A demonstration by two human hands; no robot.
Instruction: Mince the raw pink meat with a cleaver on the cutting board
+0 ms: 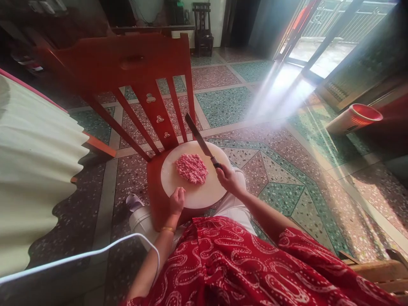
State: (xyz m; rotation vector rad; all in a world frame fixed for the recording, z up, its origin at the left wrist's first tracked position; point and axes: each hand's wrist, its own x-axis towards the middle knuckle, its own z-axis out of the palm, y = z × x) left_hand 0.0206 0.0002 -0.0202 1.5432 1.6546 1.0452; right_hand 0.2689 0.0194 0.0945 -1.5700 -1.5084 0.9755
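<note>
No readable writing or brand anywhere in view. Right hand wrapped tight around the handle of a knife, blade raised and tilted, tip pointing to 11 o'clock above the far edge of the board. Left hand curled loosely, fingers tucked, resting on the near rim of the round white cutting board at 6 o'clock, holding nothing. Minced meat lies in a flat pink pile near the board's centre, slightly toward 10 o'clock, clear of both hands. Board sits on the seat of a red wooden chair (backrest slats rise right behind it at 12 o'clock). White bucket on the floor at 8 o'clock of the board. Red-rimmed bin lies tipped, well apart at 2 o'clock. White cable crosses the near left.
</note>
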